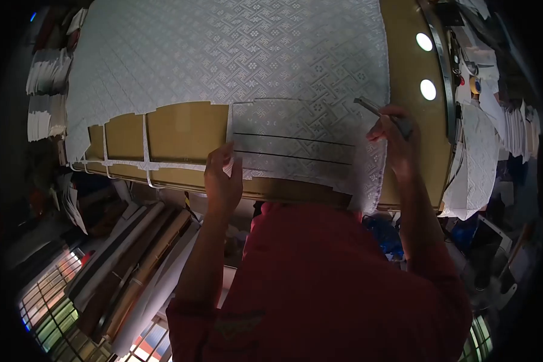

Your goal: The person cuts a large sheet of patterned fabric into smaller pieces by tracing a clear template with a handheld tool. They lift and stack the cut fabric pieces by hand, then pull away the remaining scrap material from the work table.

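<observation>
Pale silver-grey patterned fabric (265,54) is spread over a tan board, its lower edge cut away in steps. My left hand (224,181) is at the left edge of a fabric section with dark parallel slits (295,142). Its thumb and curled fingers come together on that edge, beside a narrow fabric strip (230,120). My right hand (399,145) is raised over the fabric's right edge, fingers wrapped around a slim grey metal tool (368,106) whose tip points up and left. Below it, the fabric's right margin (371,175) is blurred and hangs toward my body.
The tan board (413,163) shows along the right and through the cut-out openings. A dark metal bar (445,78) lies along the right side. Rolls of material (130,271) lean at lower left. Paper stacks (47,123) sit at the left, and loose fabric (473,163) hangs at the right.
</observation>
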{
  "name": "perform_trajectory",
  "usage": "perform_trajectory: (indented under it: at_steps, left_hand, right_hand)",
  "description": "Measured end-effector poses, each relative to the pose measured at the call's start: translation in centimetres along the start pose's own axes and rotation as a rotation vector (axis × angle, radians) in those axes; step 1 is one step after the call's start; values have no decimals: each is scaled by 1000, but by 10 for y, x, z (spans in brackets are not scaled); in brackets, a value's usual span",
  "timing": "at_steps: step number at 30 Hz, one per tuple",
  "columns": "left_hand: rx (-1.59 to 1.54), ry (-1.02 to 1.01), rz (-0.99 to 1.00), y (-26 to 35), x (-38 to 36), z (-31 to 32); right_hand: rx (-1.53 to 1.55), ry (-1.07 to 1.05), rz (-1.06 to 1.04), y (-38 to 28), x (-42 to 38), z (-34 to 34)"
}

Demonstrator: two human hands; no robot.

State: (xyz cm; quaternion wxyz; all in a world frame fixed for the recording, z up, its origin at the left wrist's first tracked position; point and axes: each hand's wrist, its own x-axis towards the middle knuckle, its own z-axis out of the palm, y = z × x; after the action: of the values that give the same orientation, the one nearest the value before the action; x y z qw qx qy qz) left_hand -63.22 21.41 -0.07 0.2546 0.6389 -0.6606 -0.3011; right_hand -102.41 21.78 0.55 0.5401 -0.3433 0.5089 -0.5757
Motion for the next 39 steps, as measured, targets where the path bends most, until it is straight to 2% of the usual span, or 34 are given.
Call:
perform_trajectory:
  at_steps: [2,4,5,7,10,14,16,17,19,22,26,28,29,31,32,34,35,37,39]
  left_hand:
    - [-1,-23,41,-1,10,-4]
    - [3,-166,-21,3,19,-14]
    - [-6,-166,-7,6,23,-19]
    - [-109,-270,-164,19,29,-27]
    - [-162,-306,-192,30,31,-32]
    - [-235,-305,-145,15,34,-30]
    - [-351,-380,-149,1,43,-30]
    - [-353,-380,-142,-5,46,-31]
    - [-488,-416,-269,6,54,-40]
    - [-424,-499,-330,-9,69,-38]
    - [-452,-506,-366,-14,72,-35]
    - [-293,-614,-365,-12,76,-39]
    - [-293,-607,-364,-17,73,-35]
    - [-309,-381,-219,-33,63,-19]
    - [-310,-369,-221,-38,62,-11]
    - [-412,-260,-232,-31,58,-6]
    - [-414,-238,-242,-29,56,-6]
    - [-266,-225,-174,0,52,-20]
    - [-386,-205,-151,-3,45,-8]
  right_hand:
    - [-48,25,-29,-7,-6,14]
    - [-168,67,-37,-8,-14,27]
    - [-175,75,-50,-6,-19,34]
    - [-317,111,-106,2,-29,45]
    - [-533,68,-68,23,-50,43]
    - [-699,-8,-47,27,-67,41]
    - [-963,-32,-309,27,-71,46]
    - [-966,-27,-314,28,-73,50]
    - [-1068,-81,-390,34,-77,57]
    - [-1189,-195,-486,43,-77,57]
    - [-1186,-154,-504,47,-66,55]
    - [-1244,-105,-509,46,-47,55]
    - [-1241,-108,-515,46,-36,53]
    - [-1254,-52,-558,48,-11,48]
    - [-1251,-61,-566,48,0,47]
    - [-1269,35,-432,49,24,48]
    - [-1264,13,-444,51,36,48]
    - [-1299,102,-568,51,60,51]
    - [-1269,90,-559,50,80,61]
